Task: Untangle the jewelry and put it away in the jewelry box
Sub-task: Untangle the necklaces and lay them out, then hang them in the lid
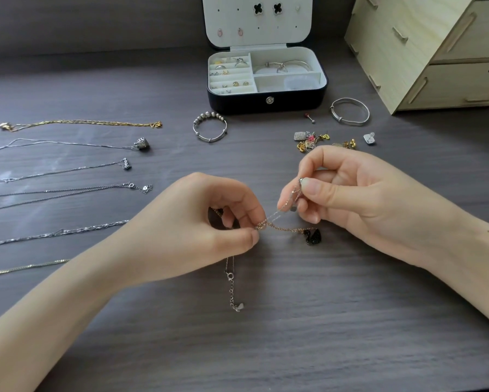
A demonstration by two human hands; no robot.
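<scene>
Dark wood-grain worktop carries a pale plywood drawer cabinet and an open black jewelry box with white lining. Nearer the person, the left hand and right hand each hold a pinching grip on thin tangled chains, silver and rose-gold, with a glossy black swan pendant.

Left ends of laid-out chains off-frame.

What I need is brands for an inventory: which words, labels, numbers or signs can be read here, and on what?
No readable text anywhere.
Jewelry box: no lettering shows, only a snap button.
Wooden drawer unit: no print.
Chain tag and silver pendant: too small to read any mark.
</scene>
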